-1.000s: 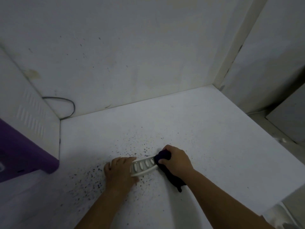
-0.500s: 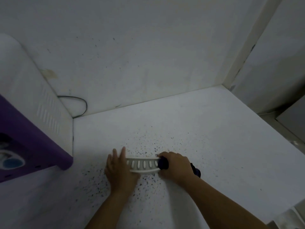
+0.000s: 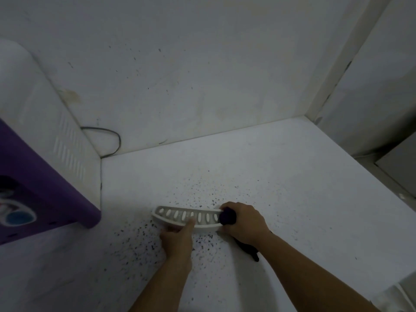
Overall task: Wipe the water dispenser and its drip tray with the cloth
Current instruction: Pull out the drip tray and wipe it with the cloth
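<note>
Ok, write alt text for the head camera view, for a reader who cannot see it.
Two bare hands work on a white slotted drip tray on a speckled white counter: the left hand steadies its front edge, the right hand presses a dark cloth on its right end. A purple-and-white water dispenser stands at left.
</note>
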Demonstrator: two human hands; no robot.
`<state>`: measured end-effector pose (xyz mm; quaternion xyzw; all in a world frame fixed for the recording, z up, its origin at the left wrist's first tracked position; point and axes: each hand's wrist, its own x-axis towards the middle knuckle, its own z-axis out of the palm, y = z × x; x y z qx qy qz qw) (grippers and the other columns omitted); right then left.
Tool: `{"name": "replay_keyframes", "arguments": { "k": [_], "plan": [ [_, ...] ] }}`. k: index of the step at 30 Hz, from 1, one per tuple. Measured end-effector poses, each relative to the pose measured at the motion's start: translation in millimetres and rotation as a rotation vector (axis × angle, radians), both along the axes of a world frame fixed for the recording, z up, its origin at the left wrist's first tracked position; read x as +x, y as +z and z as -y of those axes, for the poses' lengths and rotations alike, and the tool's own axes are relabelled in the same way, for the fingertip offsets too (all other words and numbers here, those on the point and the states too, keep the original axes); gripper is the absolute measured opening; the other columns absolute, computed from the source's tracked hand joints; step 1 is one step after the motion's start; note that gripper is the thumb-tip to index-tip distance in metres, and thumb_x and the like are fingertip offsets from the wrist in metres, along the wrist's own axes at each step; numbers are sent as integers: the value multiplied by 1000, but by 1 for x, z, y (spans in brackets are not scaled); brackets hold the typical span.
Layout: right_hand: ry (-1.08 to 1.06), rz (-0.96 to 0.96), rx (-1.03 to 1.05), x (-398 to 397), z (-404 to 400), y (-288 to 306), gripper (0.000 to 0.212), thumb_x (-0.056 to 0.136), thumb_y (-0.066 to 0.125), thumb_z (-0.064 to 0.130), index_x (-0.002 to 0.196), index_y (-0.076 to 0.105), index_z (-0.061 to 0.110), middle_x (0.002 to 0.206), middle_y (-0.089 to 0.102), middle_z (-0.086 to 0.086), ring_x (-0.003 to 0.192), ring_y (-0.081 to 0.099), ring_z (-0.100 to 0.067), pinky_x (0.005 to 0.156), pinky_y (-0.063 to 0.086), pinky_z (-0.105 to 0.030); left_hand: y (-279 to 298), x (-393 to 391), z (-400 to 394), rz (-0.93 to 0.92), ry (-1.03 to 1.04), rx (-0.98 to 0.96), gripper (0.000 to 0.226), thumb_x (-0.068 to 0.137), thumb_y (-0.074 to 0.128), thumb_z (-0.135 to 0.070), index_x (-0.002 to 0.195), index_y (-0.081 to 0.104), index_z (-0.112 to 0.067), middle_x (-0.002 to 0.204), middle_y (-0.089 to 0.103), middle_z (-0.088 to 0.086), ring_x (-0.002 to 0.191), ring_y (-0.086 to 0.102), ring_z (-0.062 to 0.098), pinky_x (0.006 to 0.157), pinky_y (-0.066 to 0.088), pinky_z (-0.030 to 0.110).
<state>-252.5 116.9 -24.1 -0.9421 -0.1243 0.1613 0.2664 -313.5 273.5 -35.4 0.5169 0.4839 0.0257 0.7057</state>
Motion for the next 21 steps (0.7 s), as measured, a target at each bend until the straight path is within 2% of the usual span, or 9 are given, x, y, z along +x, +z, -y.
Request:
{"name": "replay_keyframes", "arguments": {
  "k": [2,5,8,10,12,14,16,19,21],
  "plan": [
    [-1,-10,16,1,-1,1,48,72,74,33,118,59,34,110,66,7,98,60,-12,86,50,-29,1,0,2,18,-42,-72,52,79,75,-15,124,54,0,124,59,23,113,57,37,95,50,44],
    [1,-27,57,0,-3,2,47,75,74,28,120,59,31,114,65,5,101,59,-14,89,48,-28,7,1,4,124,-32,-280,48,84,68,-8,129,51,-2,124,59,18,109,60,29,85,50,35],
    [-21,-62,150,0,-4,2,52,79,73,22,127,54,25,120,62,4,106,57,-14,89,43,-20,10,5,2,179,-4,-335,47,87,63,-3,132,47,-1,127,57,19,111,59,30,86,49,36],
    [-64,-132,230,0,-3,2,55,81,73,24,129,46,23,114,56,7,100,55,-12,80,42,-12,9,7,-3,202,11,-338,47,88,62,-1,132,46,-1,126,57,20,110,59,30,86,50,38],
    [-144,-215,311,-1,-4,0,49,81,74,25,120,44,22,106,54,8,88,53,-6,64,38,-6,10,8,-8,215,21,-331,46,87,62,0,131,46,-1,125,58,20,108,60,30,80,52,37],
    [-273,-329,435,-2,-5,-3,42,79,75,22,111,48,14,97,56,5,80,53,-4,57,40,-8,11,9,-11,241,18,-298,47,86,62,1,130,45,-1,125,58,20,107,61,31,75,53,36],
    [-410,-451,581,-1,-7,-3,37,79,68,14,109,51,3,90,56,-2,75,55,-12,56,45,-17,12,10,-15,271,31,-263,52,86,62,1,133,42,-5,128,56,18,107,61,31,78,53,39],
    [-503,-558,630,5,-7,1,30,80,55,7,108,48,16,98,55,-9,84,55,-21,63,46,-29,17,12,-20,306,54,-268,57,86,63,1,135,37,-10,128,55,16,106,62,30,77,53,39],
    [-471,-471,512,8,-6,-2,30,85,55,6,111,47,18,101,57,-7,87,58,-21,68,51,-31,21,13,-22,335,49,-264,57,85,63,1,135,37,-10,127,57,15,102,63,27,73,53,37]
  ]
}}
